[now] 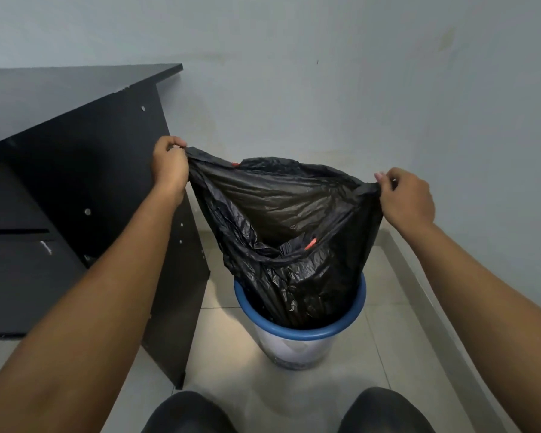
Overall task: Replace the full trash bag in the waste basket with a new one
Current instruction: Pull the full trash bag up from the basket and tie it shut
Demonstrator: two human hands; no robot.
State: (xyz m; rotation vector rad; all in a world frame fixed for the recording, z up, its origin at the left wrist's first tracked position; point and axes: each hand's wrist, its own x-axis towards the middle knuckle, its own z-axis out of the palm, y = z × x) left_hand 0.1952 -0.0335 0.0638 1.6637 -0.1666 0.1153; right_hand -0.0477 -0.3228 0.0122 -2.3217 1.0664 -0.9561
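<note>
My left grip (169, 164) and right grip (406, 198) each pinch the trash bag (288, 214) by opposite rim edges, mid-frame. Its bottom sits inside the blue-rimmed waste basket (297, 334).

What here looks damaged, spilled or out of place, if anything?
Nothing is spilled. The black bag, gripped at its rim by the left hand and the right hand, hangs partly inside the blue-rimmed basket. Only the dark desk shows wear: a chipped top edge and a white scuff.

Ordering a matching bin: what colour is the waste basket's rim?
Blue; the waste basket's rim shows best in the head view.
</note>
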